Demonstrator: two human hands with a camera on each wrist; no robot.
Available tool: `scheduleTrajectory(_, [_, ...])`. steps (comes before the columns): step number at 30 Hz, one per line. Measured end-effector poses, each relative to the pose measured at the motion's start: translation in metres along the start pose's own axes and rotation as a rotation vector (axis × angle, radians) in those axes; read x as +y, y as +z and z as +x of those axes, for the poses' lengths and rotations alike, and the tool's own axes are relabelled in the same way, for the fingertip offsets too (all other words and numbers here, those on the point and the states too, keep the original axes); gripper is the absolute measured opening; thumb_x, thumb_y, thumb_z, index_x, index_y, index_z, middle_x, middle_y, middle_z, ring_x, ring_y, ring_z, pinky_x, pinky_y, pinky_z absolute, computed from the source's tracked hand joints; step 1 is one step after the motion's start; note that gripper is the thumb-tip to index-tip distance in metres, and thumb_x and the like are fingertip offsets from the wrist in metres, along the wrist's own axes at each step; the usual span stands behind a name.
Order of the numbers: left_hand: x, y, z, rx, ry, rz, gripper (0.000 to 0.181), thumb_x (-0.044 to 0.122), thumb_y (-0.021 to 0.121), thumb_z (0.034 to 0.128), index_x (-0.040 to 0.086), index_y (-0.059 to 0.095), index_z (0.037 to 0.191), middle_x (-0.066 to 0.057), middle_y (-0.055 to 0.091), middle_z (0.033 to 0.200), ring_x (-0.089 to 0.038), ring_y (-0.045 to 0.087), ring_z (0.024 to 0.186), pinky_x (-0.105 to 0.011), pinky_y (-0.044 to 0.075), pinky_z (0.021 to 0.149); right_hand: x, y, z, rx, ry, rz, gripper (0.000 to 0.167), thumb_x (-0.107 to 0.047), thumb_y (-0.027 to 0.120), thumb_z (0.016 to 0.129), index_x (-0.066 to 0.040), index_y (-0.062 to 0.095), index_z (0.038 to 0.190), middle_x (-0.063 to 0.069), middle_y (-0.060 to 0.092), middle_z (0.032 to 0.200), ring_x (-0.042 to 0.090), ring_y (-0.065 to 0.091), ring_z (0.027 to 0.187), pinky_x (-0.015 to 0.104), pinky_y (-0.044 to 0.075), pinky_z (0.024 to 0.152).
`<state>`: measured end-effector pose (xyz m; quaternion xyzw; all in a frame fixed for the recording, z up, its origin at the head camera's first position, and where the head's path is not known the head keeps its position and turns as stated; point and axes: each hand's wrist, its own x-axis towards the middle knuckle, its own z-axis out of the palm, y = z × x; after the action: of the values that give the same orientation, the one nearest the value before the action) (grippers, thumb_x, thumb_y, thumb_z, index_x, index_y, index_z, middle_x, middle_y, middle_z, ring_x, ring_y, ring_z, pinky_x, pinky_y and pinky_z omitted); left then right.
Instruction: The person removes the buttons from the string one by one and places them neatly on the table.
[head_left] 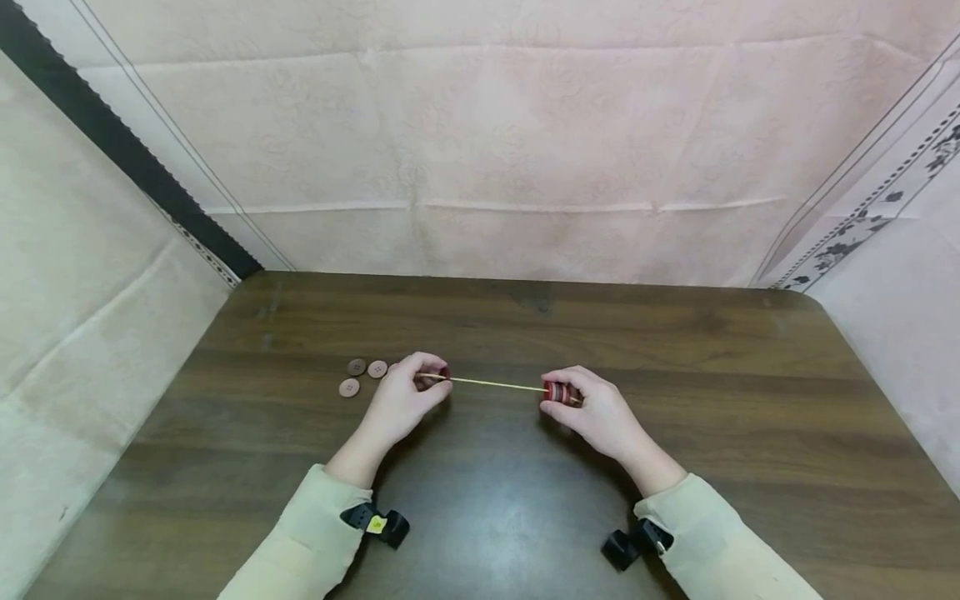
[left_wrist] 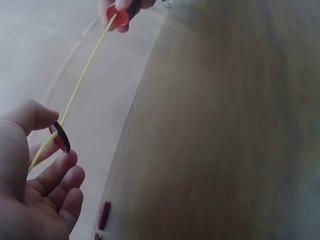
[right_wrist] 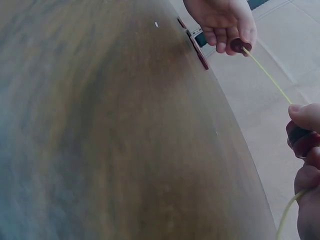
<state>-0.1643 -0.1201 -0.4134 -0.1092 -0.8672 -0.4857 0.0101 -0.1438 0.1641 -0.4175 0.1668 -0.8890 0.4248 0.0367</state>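
The yellow cord (head_left: pixel 498 384) runs in a straight line between the two hands, above the table (head_left: pixel 487 483), and it looks tight. On its one side is a single dark button (left_wrist: pixel 61 136); in the wrist views the cord seems to go through it. The left hand (head_left: pixel 401 402) holds this button by the edge, between the thumb and a finger, and the other fingers are softly bent. On the other side, the right hand (head_left: pixel 600 412) grips a short stack of buttons (head_left: pixel 557 393), red and darker ones, put face against face on the same cord. In the right wrist view a loose part of the cord hangs below this hand.

I judge that the step in hand is the threading of one more button. The next move, I think, calls for sliding it along the cord until it touches the stack, with the cord kept tight and the stack held firmly, so that nothing slips.

Just beside the left hand, a brown button (head_left: pixel 356 367) and two pale pink buttons (head_left: pixel 348 388) lie flat on the table; another is partly hidden. Farther away, a pale patterned cloth (head_left: pixel 495 125) hangs behind the table.
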Motion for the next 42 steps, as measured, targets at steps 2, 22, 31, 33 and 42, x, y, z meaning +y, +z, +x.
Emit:
scheduleTrajectory(2, [-0.003, -0.003, -0.002, 0.010, 0.006, 0.018, 0.022, 0.009, 0.071, 0.0811, 0.008, 0.063, 0.102, -0.005, 0.061, 0.097, -0.019, 0.061, 0.088, -0.037, 0.048, 0.081, 0.000, 0.000, 0.000, 0.004, 0.007, -0.001, 0.034, -0.017, 0.075, 0.080, -0.008, 0.066, 0.111, -0.004, 0.058, 0.093, 0.014, 0.050, 0.079, 0.027, 0.044, 0.067])
scheduleTrajectory(22, [-0.026, -0.034, -0.012, 0.097, 0.005, 0.187, 0.022, 0.012, 0.071, 0.0813, 0.007, 0.063, 0.101, -0.005, 0.060, 0.092, -0.021, 0.056, 0.084, -0.039, 0.045, 0.077, 0.002, -0.002, -0.002, 0.045, 0.035, -0.007, 0.034, -0.019, 0.075, 0.080, -0.009, 0.065, 0.112, -0.004, 0.059, 0.095, 0.014, 0.051, 0.080, 0.031, 0.045, 0.069])
scheduleTrajectory(31, [-0.033, -0.047, -0.014, 0.081, 0.029, 0.261, 0.022, 0.014, 0.070, 0.0802, 0.011, 0.067, 0.102, -0.003, 0.058, 0.093, -0.023, 0.051, 0.092, -0.042, 0.042, 0.082, 0.001, -0.002, -0.001, 0.033, 0.036, -0.010, 0.034, -0.019, 0.075, 0.081, -0.009, 0.065, 0.112, -0.004, 0.058, 0.094, 0.014, 0.050, 0.079, 0.030, 0.044, 0.068])
scheduleTrajectory(33, [-0.035, -0.051, -0.014, 0.076, 0.023, 0.291, 0.023, 0.016, 0.070, 0.0799, 0.011, 0.067, 0.102, -0.004, 0.059, 0.093, -0.026, 0.050, 0.094, -0.045, 0.039, 0.084, 0.001, -0.003, -0.002, 0.031, 0.038, -0.007, 0.034, -0.019, 0.075, 0.081, -0.009, 0.065, 0.112, -0.004, 0.059, 0.094, 0.015, 0.050, 0.079, 0.029, 0.044, 0.068])
scheduleTrajectory(42, [-0.045, -0.064, -0.011, 0.009, -0.035, 0.426, 0.030, 0.021, 0.070, 0.0791, 0.006, 0.065, 0.105, -0.011, 0.061, 0.102, -0.034, 0.046, 0.100, -0.053, 0.029, 0.087, 0.001, 0.001, 0.000, 0.010, 0.046, 0.003, 0.034, -0.020, 0.074, 0.081, -0.008, 0.065, 0.112, -0.004, 0.058, 0.092, 0.015, 0.050, 0.078, 0.029, 0.044, 0.066])
